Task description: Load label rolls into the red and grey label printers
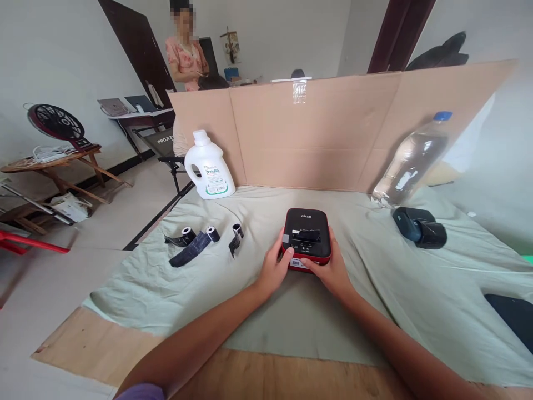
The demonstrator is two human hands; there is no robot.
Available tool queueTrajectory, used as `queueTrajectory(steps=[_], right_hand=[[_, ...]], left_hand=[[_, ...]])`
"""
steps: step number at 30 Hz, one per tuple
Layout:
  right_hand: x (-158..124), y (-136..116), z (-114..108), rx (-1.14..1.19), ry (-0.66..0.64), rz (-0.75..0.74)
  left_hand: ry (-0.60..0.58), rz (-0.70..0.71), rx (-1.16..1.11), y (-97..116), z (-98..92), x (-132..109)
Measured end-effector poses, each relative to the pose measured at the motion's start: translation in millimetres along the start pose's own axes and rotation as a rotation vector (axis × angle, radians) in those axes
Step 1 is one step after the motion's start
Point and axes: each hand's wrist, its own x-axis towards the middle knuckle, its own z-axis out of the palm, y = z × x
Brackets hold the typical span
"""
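A small black-topped box-shaped device with red sides lies on the green cloth in front of me. A dark strip lies across the slot in its top, and a white label shows on its near side. My left hand grips its left side, thumb at the near left corner. Around the right side, my right hand is closed, its thumb on the near edge. To the left lie several small rolls with dark strips trailing from them; the longest strip stretches toward the near left.
A white detergent jug and a cardboard screen stand behind the cloth. At right, a large clear bottle leans on the screen, near a dark device. A person stands beyond the screen. A dark flat object lies far right.
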Motion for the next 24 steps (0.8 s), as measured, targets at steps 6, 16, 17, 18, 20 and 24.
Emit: queueTrajectory(steps=[6,16,17,18,20,24], right_hand=[[-4.6,11.3,5.0,-0.058,0.064,-0.023],[-8.8,17.9,5.3,-0.038,0.037,0.040],[-8.9,17.5,5.1,-0.037,0.034,0.047],[-8.9,16.9,4.9,-0.033,0.033,0.053],[-8.9,15.2,4.4,-0.022,0.024,0.058],[-8.9,10.5,3.2,-0.001,0.014,0.087]], left_hand=[[-0.024,-0.078,-0.104,4.8,-2.1,-2.0],[-0.083,0.007,-0.128,-4.7,-10.9,-4.1],[-0.092,0.010,-0.108,-6.3,-12.2,-3.7],[-0.100,0.020,-0.093,-7.8,-13.8,-2.9],[-0.110,0.062,-0.077,-9.8,-17.3,0.1],[-0.119,0.122,-0.088,-11.0,-23.5,8.2]])
